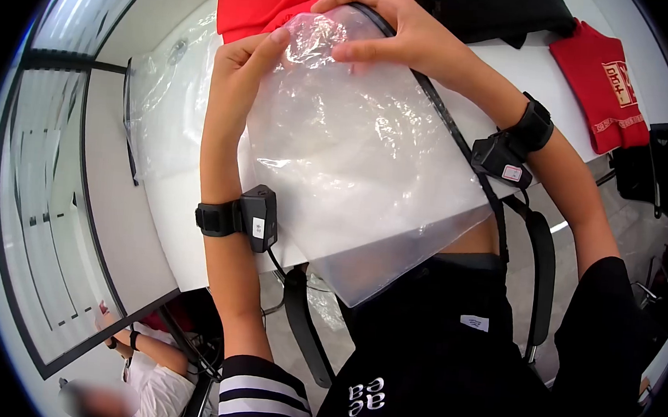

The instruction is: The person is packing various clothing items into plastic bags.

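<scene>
A clear plastic bag (353, 156) with a black strip along its right edge lies over the white table, its lower corner hanging past the front edge toward my lap. My left hand (243, 63) grips the bag's far left corner, thumb on top and the other fingers mostly hidden. At the far end, my right hand (385, 34) is closed around the black-edged side, with thumb and fingers curled on the plastic. The film between both hands is crumpled. Just beyond them lies red folded fabric (255, 1).
Another clear bag (167, 104) lies on the table's left. Black fabric (495, 10) and a red printed garment (598, 87) are at the back right. A glass partition (49, 188) runs along the left. A seated person (155, 378) is at lower left; chair armrests (538, 277) flank me.
</scene>
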Demonstrator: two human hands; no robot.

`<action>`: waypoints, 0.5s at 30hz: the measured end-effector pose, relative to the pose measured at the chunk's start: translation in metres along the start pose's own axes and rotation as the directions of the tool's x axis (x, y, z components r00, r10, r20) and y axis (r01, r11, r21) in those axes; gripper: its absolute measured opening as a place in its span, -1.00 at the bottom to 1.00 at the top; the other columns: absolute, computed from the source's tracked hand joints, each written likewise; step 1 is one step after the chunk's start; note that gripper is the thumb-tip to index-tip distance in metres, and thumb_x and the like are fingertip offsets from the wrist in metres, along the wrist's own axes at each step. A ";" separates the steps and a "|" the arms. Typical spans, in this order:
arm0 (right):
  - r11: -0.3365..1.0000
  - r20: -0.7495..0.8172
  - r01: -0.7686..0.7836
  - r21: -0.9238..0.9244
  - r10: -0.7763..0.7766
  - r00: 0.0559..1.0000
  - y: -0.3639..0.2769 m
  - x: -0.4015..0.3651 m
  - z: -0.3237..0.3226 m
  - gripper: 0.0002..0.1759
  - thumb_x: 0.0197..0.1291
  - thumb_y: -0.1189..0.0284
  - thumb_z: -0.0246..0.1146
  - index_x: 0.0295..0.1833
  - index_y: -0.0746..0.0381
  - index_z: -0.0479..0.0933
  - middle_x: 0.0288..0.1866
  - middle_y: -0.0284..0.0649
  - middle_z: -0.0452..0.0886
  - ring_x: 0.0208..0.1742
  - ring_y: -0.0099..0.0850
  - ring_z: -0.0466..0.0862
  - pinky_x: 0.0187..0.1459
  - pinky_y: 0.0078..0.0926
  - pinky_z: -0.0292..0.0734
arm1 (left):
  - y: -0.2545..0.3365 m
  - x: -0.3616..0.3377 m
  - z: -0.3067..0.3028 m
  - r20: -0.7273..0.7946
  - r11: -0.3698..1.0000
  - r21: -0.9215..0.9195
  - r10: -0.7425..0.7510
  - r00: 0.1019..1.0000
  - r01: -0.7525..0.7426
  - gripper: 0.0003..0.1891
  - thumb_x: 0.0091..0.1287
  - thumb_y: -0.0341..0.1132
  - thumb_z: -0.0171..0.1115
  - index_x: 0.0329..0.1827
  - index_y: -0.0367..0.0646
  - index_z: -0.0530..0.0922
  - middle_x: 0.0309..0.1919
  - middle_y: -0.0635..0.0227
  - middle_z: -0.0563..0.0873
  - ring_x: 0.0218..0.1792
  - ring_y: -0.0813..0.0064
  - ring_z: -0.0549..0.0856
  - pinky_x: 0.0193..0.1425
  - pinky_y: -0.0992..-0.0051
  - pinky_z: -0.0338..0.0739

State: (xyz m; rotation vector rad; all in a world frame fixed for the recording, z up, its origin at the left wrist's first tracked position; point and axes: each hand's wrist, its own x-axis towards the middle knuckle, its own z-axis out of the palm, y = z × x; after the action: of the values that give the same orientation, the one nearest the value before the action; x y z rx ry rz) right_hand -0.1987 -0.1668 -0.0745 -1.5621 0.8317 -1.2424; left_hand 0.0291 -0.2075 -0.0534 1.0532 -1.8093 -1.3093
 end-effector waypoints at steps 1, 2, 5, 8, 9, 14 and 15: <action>0.999 0.012 0.020 -0.037 -0.020 1.000 -0.003 -0.001 0.001 -0.44 0.02 0.23 0.54 0.10 0.25 0.57 -0.13 -0.26 0.66 -0.21 -0.56 0.68 -0.13 -0.66 0.60 | 0.000 0.000 0.001 -0.001 1.000 0.001 0.000 1.000 0.000 -0.63 0.43 -0.15 0.22 -0.48 -0.24 0.64 -0.57 0.60 0.58 -0.50 0.80 0.43 -0.38 0.68 0.28; 0.999 0.012 0.021 -0.037 -0.021 1.000 -0.003 -0.002 0.001 -0.44 0.02 0.23 0.54 0.10 0.25 0.57 -0.13 -0.26 0.66 -0.21 -0.56 0.68 -0.13 -0.66 0.60 | 0.001 0.000 0.002 -0.035 1.000 0.002 0.008 0.999 -0.008 -0.62 0.44 -0.15 0.21 -0.49 -0.24 0.63 -0.60 0.61 0.56 -0.53 0.81 0.42 -0.40 0.68 0.27; 0.950 0.088 0.178 -0.257 -0.161 0.983 0.005 -0.003 0.001 -0.64 0.16 0.31 0.44 0.02 0.23 0.60 -0.23 -0.32 0.65 -0.20 -0.64 0.62 -0.11 -0.71 0.50 | -0.002 0.002 0.002 -0.080 0.998 0.026 0.060 0.995 -0.058 -0.61 0.46 -0.17 0.18 -0.50 -0.25 0.62 -0.61 0.57 0.56 -0.52 0.78 0.45 -0.39 0.67 0.28; 0.976 0.116 0.004 -0.217 0.022 0.993 -0.004 -0.004 -0.002 -0.74 0.18 0.30 0.43 -0.15 0.24 0.63 -0.37 -0.37 0.65 -0.32 -0.67 0.62 -0.22 -0.75 0.47 | -0.005 0.007 0.006 -0.119 0.968 0.011 0.249 0.961 -0.250 -0.61 0.49 -0.20 0.13 -0.46 -0.29 0.62 -0.54 0.47 0.62 -0.42 0.70 0.54 -0.31 0.65 0.36; 0.981 0.098 -0.017 -0.194 0.036 0.995 -0.008 -0.005 -0.002 -0.79 0.21 0.31 0.41 -0.25 0.23 0.63 -0.47 -0.42 0.62 -0.41 -0.69 0.59 -0.30 -0.79 0.43 | -0.003 0.008 0.009 -0.155 0.918 -0.017 0.390 0.908 -0.397 -0.62 0.50 -0.22 0.11 -0.43 -0.31 0.62 -0.50 0.41 0.65 -0.36 0.65 0.59 -0.25 0.63 0.42; 0.979 0.102 0.076 -0.189 -0.058 0.993 0.004 -0.002 -0.004 -0.81 0.26 0.32 0.37 -0.23 0.24 0.64 -0.43 -0.41 0.62 -0.38 -0.70 0.58 -0.28 -0.78 0.44 | 0.008 0.001 0.022 -0.123 0.889 0.101 0.457 0.881 -0.447 -0.78 0.44 -0.33 0.18 -0.31 -0.33 0.62 -0.41 0.36 0.70 -0.24 0.61 0.64 -0.10 0.61 0.49; 0.979 0.099 0.099 -0.178 -0.082 0.992 0.004 -0.002 -0.002 -0.80 0.28 0.32 0.35 -0.22 0.24 0.64 -0.42 -0.41 0.62 -0.37 -0.69 0.58 -0.27 -0.77 0.45 | 0.008 -0.001 0.021 -0.020 0.889 0.170 0.434 0.901 -0.424 -0.83 0.40 -0.36 0.23 -0.28 -0.32 0.62 -0.40 0.39 0.70 -0.26 0.62 0.65 -0.09 0.61 0.49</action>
State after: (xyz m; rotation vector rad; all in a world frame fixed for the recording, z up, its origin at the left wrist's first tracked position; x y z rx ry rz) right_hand -0.2015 -0.1667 -0.0790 -1.8084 0.8426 -1.1759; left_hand 0.0096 -0.1959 -0.0517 0.7013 -1.9872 -0.8678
